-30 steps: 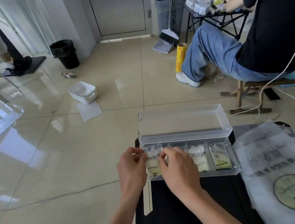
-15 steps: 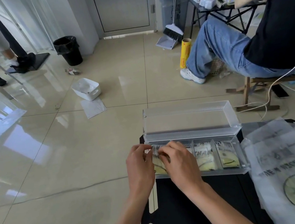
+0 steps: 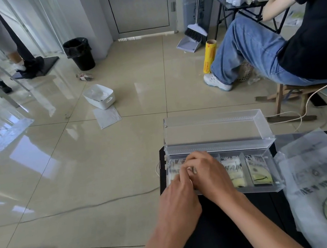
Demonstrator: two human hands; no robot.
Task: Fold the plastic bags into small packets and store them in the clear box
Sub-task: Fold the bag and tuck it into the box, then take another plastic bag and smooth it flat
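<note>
On the black bench (image 3: 217, 229) in front of me sits the clear box (image 3: 268, 189). Its lid (image 3: 214, 130) is open and stands up at the back. Thin walls split the box into slots side by side.

Both of my hands are down in the slot at the left end. A folded bag packet (image 3: 176, 166) lies there, and I can see only a bit of it past my fingers. My right hand (image 3: 206, 172) has its fingers curled down over the packet and holds it. My left hand (image 3: 177, 199) reaches in from the near side, and its fingertips touch the same packet. That part is blurry, so I cannot tell if the left hand pinches it or just presses on it. The two hands touch each other.

Two more packets lie in the slots at the right end. One packet (image 3: 234, 174) has black letters and some yellow on it. The last packet (image 3: 258, 171) shows part of a yellow smiley face.

Just beside the box, on the right, lie the flat plastic bags (image 3: 324, 183), not folded yet. The top one has a big smiley face.

Far off on the floor I see a white bin (image 3: 99, 96) and a black trash can (image 3: 79, 54). A person in jeans (image 3: 252, 52) sits on a wooden stool (image 3: 286, 97).
</note>
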